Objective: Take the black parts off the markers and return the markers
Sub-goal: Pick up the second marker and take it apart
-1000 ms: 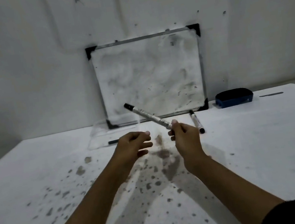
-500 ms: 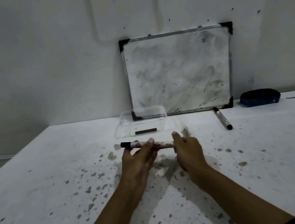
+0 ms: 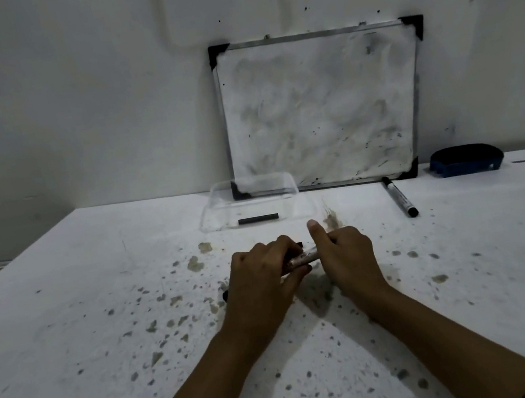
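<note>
Gripping one marker [image 3: 302, 257] at frame centre, left hand [image 3: 261, 282] and right hand [image 3: 347, 257] both closed on it, low over the spotted desk [image 3: 68, 335]. Possibly a black cap at lower left. Second marker [image 3: 399, 196] lying centre right; black part [image 3: 258, 219] inside clear tray [image 3: 220, 202].

Whiteboard [image 3: 319, 109], smudged grey, black corner caps, stands leaning against the wall at the rear of the bench [image 3: 68, 335]. Blue-and-black eraser [image 3: 466, 159] lies just right of it. Bench surface white, heavily speckled with stains.
</note>
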